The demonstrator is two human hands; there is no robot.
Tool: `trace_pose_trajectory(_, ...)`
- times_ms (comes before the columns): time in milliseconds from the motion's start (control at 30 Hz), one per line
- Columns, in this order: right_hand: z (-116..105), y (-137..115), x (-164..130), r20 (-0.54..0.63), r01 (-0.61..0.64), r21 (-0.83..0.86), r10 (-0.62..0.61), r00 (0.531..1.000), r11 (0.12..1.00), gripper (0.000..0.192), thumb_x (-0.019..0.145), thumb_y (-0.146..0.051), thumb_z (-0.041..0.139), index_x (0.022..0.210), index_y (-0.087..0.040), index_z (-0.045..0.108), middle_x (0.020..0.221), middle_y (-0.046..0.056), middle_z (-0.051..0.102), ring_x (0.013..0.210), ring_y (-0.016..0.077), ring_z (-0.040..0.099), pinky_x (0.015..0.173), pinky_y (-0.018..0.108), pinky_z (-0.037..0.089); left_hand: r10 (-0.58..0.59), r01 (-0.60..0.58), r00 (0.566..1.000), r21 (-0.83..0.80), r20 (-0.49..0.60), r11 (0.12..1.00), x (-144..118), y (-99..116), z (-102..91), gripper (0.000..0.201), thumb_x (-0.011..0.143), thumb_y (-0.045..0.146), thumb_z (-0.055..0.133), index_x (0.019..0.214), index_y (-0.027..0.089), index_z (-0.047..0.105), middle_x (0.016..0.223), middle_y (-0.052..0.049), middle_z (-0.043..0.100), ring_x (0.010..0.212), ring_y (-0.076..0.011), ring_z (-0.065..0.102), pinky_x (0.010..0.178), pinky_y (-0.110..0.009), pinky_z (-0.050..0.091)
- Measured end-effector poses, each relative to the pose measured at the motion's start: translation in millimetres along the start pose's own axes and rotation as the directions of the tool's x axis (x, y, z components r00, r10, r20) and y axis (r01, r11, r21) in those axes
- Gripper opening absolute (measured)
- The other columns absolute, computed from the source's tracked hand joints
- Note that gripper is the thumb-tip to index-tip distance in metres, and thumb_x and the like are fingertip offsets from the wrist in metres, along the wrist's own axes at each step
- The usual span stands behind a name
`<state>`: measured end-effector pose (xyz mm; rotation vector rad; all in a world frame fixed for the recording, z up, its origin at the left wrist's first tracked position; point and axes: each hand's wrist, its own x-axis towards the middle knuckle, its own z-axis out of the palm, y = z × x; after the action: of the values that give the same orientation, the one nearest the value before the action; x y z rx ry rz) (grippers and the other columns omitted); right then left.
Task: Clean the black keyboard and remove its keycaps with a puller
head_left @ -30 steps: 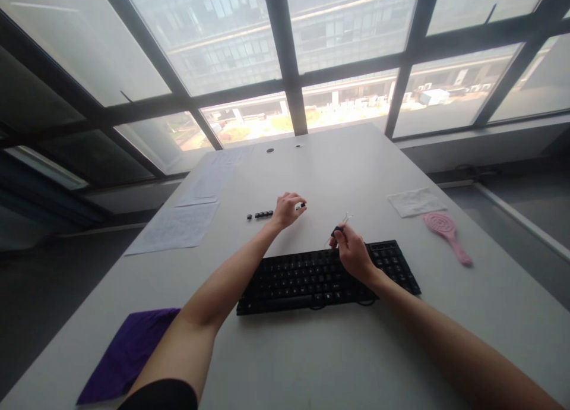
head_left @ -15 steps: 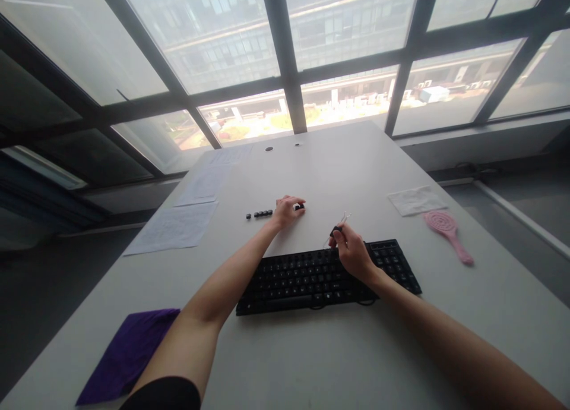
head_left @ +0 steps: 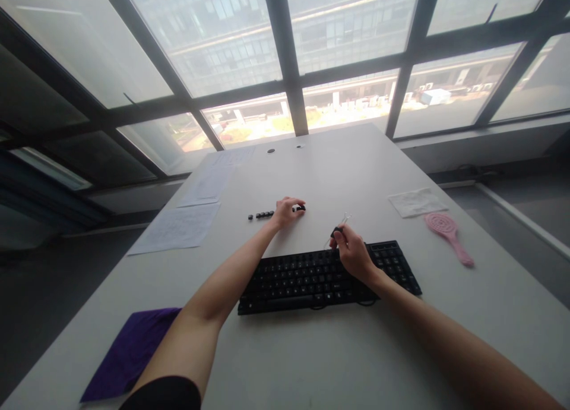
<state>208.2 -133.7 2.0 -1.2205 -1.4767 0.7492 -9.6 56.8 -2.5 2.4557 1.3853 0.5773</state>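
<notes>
My left hand (head_left: 287, 214) rests on the white table beyond the keyboard, thumb and fingers curled around a small black keycap (head_left: 300, 208) at the right end of a row. Several more black keycaps (head_left: 265, 214) lie in line to its left, partly hidden by the hand. In my right hand (head_left: 351, 249) is a keycap puller with a black grip (head_left: 337, 232) and thin wire loops, held just above the upper edge of the black keyboard (head_left: 294, 276). That hand and wrist cover part of the keys. The keyboard lies flat, slightly angled.
A purple cloth (head_left: 127, 353) lies at the near left, partly under my left forearm. Printed sheets (head_left: 176, 229) run along the left edge. To the right are a white tissue packet (head_left: 416, 202) and a pink hairbrush (head_left: 447, 232). Windows (head_left: 347, 95) stand behind the table.
The view has shifted very slightly. Both hands stay almost where they were, with the same things in them.
</notes>
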Motion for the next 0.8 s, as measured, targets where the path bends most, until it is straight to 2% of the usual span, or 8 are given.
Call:
trace_pose_trajectory(500,-1,-2,0,0.009,-0.002,-0.010,0.003,1.000,1.000,0.024,0.102,-0.035,0.043,0.084,-0.023,0.052,0.073,0.001,0.067,0.067,0.0173,0.062,0.067,0.028,0.045,-0.013,0.013,1.000,-0.001,0.017,1.000,-4,1,-4.0,0.029,0.082,0.026,0.071,0.111,0.030,0.072,0.112,0.001,0.076,0.113,-0.0240,0.060,0.109,-0.045,0.035)
trace_pose_trajectory(667,-1,-2,-1,-0.004,0.004,0.011,-0.004,1.000,1.000,0.025,0.102,-0.036,0.043,0.084,-0.023,0.053,0.072,0.001,0.066,0.067,0.0174,0.062,0.068,0.029,0.046,-0.016,0.016,1.000,0.022,-0.016,1.000,-7,7,-19.5,0.031,0.080,0.025,0.075,0.110,0.028,0.071,0.113,0.000,0.075,0.115,-0.0252,0.059,0.106,-0.044,0.036)
trace_pose_trajectory(800,-1,2,1,-0.052,0.021,0.072,-0.017,0.998,0.997,0.025,0.102,-0.037,0.044,0.085,-0.022,0.055,0.075,0.002,0.067,0.070,0.0170,0.062,0.071,0.029,0.047,-0.041,0.047,0.993,0.055,-0.108,0.997,-20,31,-37.0,0.024,0.088,0.021,0.065,0.111,0.024,0.070,0.117,-0.005,0.073,0.118,-0.0270,0.057,0.104,-0.045,0.037)
